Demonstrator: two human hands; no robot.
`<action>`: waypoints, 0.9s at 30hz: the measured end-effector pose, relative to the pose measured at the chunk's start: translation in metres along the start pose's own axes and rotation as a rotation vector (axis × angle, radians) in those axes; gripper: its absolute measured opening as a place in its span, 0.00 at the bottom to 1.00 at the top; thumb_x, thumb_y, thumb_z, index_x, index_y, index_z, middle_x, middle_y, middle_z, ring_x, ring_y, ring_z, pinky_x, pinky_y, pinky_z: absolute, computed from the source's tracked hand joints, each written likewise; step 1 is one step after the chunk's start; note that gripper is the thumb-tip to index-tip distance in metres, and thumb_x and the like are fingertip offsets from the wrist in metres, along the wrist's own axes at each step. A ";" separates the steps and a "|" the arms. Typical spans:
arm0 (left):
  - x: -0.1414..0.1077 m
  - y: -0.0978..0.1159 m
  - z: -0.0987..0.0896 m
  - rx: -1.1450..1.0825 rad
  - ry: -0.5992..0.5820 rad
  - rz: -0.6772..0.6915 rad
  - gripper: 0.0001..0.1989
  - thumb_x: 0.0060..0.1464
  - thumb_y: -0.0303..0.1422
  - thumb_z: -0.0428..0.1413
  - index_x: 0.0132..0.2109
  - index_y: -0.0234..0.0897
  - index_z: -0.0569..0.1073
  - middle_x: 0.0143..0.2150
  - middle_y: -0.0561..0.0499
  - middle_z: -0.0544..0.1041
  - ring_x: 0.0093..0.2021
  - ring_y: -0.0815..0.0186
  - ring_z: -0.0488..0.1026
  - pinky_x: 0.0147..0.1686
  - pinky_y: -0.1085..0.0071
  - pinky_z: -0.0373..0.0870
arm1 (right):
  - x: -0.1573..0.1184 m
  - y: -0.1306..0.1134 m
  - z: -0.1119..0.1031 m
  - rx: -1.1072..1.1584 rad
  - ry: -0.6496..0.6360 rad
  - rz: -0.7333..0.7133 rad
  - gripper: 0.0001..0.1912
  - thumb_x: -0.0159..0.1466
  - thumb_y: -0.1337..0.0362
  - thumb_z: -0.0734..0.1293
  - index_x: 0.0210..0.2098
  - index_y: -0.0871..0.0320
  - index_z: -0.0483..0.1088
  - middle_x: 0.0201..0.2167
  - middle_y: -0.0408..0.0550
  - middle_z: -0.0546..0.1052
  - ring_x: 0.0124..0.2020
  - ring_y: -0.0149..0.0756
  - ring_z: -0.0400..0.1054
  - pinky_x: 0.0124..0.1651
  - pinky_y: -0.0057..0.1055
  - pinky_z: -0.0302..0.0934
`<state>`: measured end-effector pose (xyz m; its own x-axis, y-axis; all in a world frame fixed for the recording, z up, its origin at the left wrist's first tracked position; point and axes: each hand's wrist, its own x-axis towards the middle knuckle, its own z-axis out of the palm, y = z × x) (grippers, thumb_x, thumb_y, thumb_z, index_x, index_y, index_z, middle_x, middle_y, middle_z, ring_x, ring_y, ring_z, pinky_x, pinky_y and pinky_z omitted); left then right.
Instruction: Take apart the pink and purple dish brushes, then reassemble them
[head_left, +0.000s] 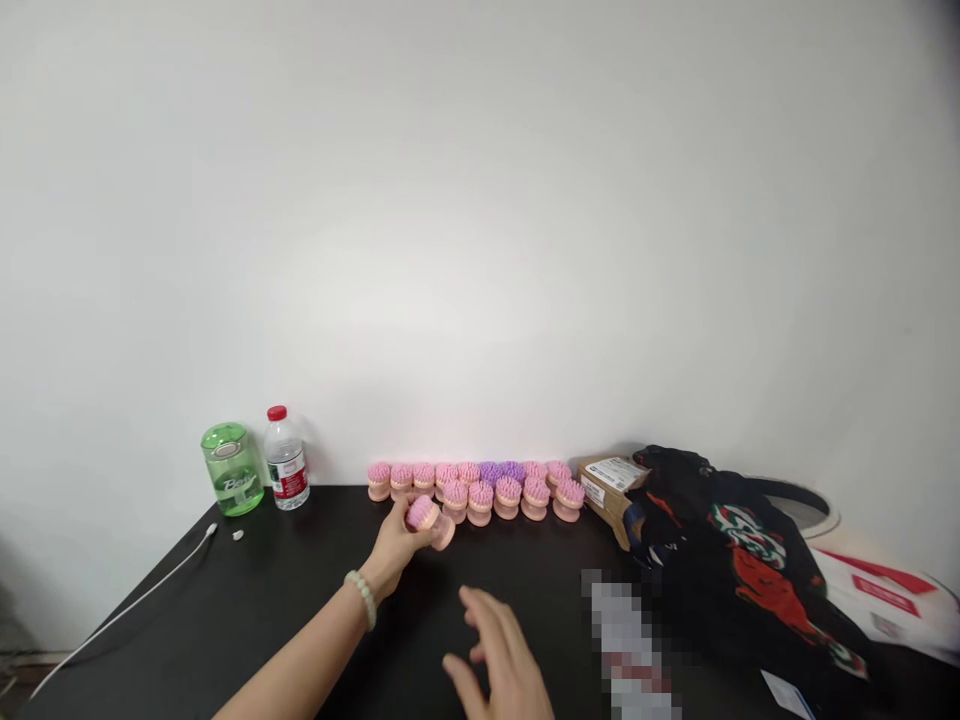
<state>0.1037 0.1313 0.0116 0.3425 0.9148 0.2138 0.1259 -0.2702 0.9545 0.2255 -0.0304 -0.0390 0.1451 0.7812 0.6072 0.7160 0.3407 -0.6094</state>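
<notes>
Left hand (pixel 394 545), pale beaded bracelet (pixel 363 598) at wrist: grips one pink-bristled massage brush (pixel 424 516), tilted. Right hand (pixel 501 655): open, fingers spread, holding nothing, near the first. Just ahead: two-deep row of matching brushes (pixel 480 497), two purple (pixel 501 472), against the wall. On black table (pixel 300 640): green jar (pixel 232 468), water bottle (pixel 286 462), white cable (pixel 127 610), cardboard box (pixel 609 495), black printed cloth (pixel 739 560).

Entry: on the green plastic bottle (pixel 232 468), white script, perhaps "Best"; labels on the water bottle (pixel 286 460) and cardboard box (pixel 609 490) we find too small to read.
</notes>
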 end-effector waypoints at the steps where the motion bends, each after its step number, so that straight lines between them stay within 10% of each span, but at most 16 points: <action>1: -0.011 0.004 0.000 -0.065 -0.051 -0.032 0.21 0.49 0.33 0.60 0.50 0.36 0.65 0.44 0.44 0.76 0.46 0.55 0.75 0.48 0.56 0.71 | 0.006 0.001 -0.007 0.028 0.023 0.045 0.25 0.67 0.60 0.65 0.62 0.51 0.63 0.54 0.57 0.74 0.47 0.49 0.74 0.40 0.36 0.75; 10: -0.088 0.037 0.008 -0.773 -0.276 -0.348 0.23 0.38 0.33 0.73 0.40 0.36 0.70 0.37 0.51 0.76 0.39 0.64 0.77 0.45 0.67 0.71 | 0.019 -0.011 -0.028 0.187 0.015 0.056 0.21 0.65 0.58 0.68 0.57 0.52 0.69 0.51 0.53 0.76 0.52 0.47 0.71 0.56 0.43 0.68; 15: -0.098 0.042 0.003 -0.557 -0.219 -0.149 0.25 0.36 0.33 0.73 0.40 0.37 0.69 0.33 0.54 0.74 0.32 0.68 0.71 0.34 0.73 0.68 | 0.020 -0.020 -0.021 0.485 -0.103 0.411 0.26 0.65 0.41 0.62 0.43 0.59 0.73 0.28 0.49 0.79 0.25 0.37 0.74 0.31 0.34 0.72; 19: -0.100 0.040 -0.004 -0.306 -0.238 0.037 0.25 0.38 0.36 0.72 0.42 0.37 0.70 0.37 0.52 0.74 0.35 0.65 0.71 0.35 0.70 0.68 | 0.021 -0.030 -0.013 0.822 -0.225 0.723 0.33 0.58 0.31 0.61 0.30 0.59 0.66 0.15 0.40 0.70 0.12 0.27 0.62 0.13 0.21 0.56; 27: -0.053 0.017 -0.025 0.466 0.002 0.235 0.14 0.49 0.29 0.59 0.44 0.39 0.66 0.38 0.51 0.73 0.38 0.61 0.73 0.39 0.65 0.70 | 0.015 -0.018 -0.004 0.621 -0.291 0.675 0.41 0.62 0.36 0.59 0.60 0.63 0.56 0.21 0.43 0.76 0.17 0.33 0.69 0.17 0.25 0.61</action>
<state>0.0645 0.0856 0.0214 0.4094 0.8141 0.4120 0.4470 -0.5726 0.6873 0.2173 -0.0272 -0.0168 0.1594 0.9848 -0.0692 0.0418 -0.0768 -0.9962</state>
